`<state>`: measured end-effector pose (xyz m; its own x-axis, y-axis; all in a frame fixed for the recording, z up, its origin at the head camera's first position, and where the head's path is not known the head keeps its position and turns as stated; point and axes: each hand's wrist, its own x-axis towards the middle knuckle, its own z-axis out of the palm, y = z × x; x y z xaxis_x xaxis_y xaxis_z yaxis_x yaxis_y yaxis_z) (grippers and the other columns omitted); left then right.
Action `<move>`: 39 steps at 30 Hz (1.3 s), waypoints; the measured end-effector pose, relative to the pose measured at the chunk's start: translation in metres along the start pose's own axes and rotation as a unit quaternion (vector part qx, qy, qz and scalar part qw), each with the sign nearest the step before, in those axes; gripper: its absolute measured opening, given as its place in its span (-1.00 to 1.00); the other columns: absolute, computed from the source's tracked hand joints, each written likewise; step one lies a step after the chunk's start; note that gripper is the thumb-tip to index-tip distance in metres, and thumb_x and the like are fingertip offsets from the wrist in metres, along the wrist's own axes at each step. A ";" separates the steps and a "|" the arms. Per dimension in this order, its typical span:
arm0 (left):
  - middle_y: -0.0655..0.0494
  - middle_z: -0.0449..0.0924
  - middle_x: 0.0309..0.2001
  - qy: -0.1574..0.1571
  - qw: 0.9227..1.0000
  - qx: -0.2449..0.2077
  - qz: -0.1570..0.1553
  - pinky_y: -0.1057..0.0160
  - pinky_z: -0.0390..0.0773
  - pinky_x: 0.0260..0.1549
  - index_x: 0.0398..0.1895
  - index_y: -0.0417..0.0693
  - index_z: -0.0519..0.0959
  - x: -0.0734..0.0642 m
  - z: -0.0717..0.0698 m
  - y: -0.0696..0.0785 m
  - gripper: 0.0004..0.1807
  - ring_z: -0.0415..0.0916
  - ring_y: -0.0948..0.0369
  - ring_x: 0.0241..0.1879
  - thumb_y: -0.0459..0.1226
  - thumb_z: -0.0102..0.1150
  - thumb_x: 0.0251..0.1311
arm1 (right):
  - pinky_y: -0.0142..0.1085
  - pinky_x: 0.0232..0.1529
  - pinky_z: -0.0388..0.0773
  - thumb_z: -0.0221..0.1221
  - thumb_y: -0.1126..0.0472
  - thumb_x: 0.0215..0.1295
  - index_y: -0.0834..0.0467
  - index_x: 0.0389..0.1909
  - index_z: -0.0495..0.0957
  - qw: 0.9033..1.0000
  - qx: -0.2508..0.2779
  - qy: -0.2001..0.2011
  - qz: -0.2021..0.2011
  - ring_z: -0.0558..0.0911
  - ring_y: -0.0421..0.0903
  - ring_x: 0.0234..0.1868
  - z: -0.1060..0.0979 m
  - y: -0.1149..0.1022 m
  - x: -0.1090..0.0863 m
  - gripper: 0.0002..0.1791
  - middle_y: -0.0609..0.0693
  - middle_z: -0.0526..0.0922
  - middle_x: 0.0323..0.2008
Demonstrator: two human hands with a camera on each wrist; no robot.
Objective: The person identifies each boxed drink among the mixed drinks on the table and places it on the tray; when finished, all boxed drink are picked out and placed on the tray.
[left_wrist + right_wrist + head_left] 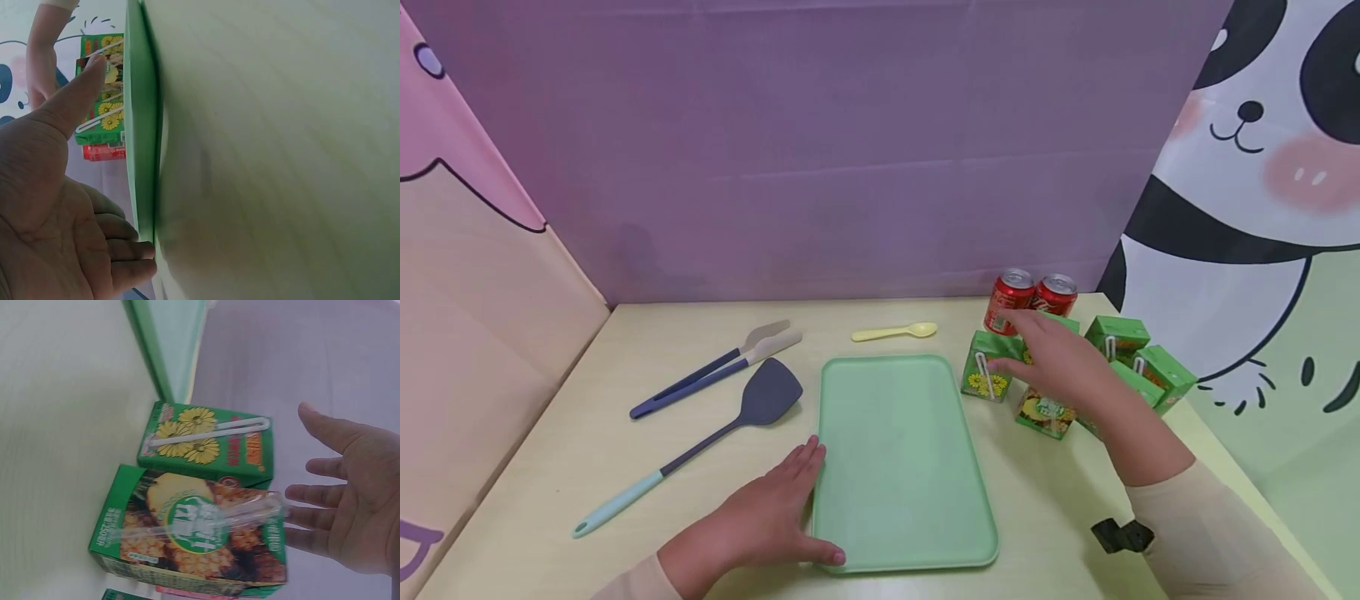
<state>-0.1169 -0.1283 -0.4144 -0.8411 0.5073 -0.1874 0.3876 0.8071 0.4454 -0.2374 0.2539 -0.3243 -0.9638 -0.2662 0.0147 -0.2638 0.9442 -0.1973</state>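
Note:
My left hand (767, 517) touches the left rim of a light green tray (898, 467), its thumb at the near left corner and its fingers straight along the side. My right hand (1063, 367) hovers over a group of green juice boxes, with relaxed fingers and nothing held. Below its thumb stands a juice box with yellow flowers (987, 379) and a white straw. Nearer to me is a pineapple juice box (1047, 414). In the right wrist view, the fingertips are close to the tops of the flower box (200, 440) and the pineapple box (194, 531).
Two red cans (1012, 296) stand behind the boxes. More juice boxes (1163, 375) sit at the right table edge. A yellow spoon (895, 332) lies beyond the tray. On the left lie a dark spatula (771, 392) with a pale blue handle and blue-handled tongs (715, 373).

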 end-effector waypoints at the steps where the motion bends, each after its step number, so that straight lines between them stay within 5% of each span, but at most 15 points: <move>1: -0.15 -0.17 0.57 -0.004 1.000 0.002 -0.001 -0.11 0.15 0.41 0.54 -0.27 -0.05 -0.001 0.000 0.000 0.43 -0.14 -0.07 0.55 0.46 0.28 -0.23 | 0.28 0.20 0.36 0.22 -0.32 0.21 0.11 0.48 0.15 1.000 0.001 -0.007 0.002 0.30 0.28 0.37 0.001 0.001 0.003 -0.04 0.23 0.27 0.41; 10: -0.21 -0.13 0.56 -0.017 1.000 0.016 -0.004 -0.11 0.18 0.39 0.52 -0.32 0.00 -0.004 0.003 -0.001 0.42 -0.13 -0.10 0.54 0.40 0.37 -0.24 | 0.24 0.22 0.37 0.28 -0.09 0.26 0.21 0.43 0.25 0.999 0.001 -0.043 -0.002 0.39 0.29 0.32 0.009 0.006 0.022 -0.18 0.26 0.39 0.35; 25: -0.19 -0.08 0.56 -0.020 1.000 0.022 -0.002 -0.10 0.21 0.37 0.53 -0.30 -0.02 -0.002 0.007 -0.001 0.42 -0.15 -0.06 0.55 0.41 0.35 -0.24 | 0.23 0.19 0.40 0.29 0.03 0.27 0.18 0.30 0.44 0.999 0.043 -0.028 0.011 0.48 0.23 0.23 0.010 0.008 0.034 -0.38 0.21 0.50 0.25; 39: -0.18 -0.04 0.55 -0.017 0.999 0.035 -0.006 -0.10 0.26 0.35 0.53 -0.28 0.00 -0.002 0.011 -0.003 0.42 -0.11 -0.06 0.54 0.42 0.34 -0.26 | 0.13 0.19 0.43 0.25 0.03 0.32 0.13 0.32 0.42 0.996 0.087 0.001 -0.029 0.46 0.16 0.26 0.004 -0.041 0.050 -0.41 0.15 0.44 0.31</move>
<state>-0.1125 -0.1282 -0.4245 -0.8327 0.5069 -0.2229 0.4041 0.8314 0.3814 -0.2748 0.2011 -0.3196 -0.9473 -0.3185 0.0334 -0.3084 0.8791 -0.3633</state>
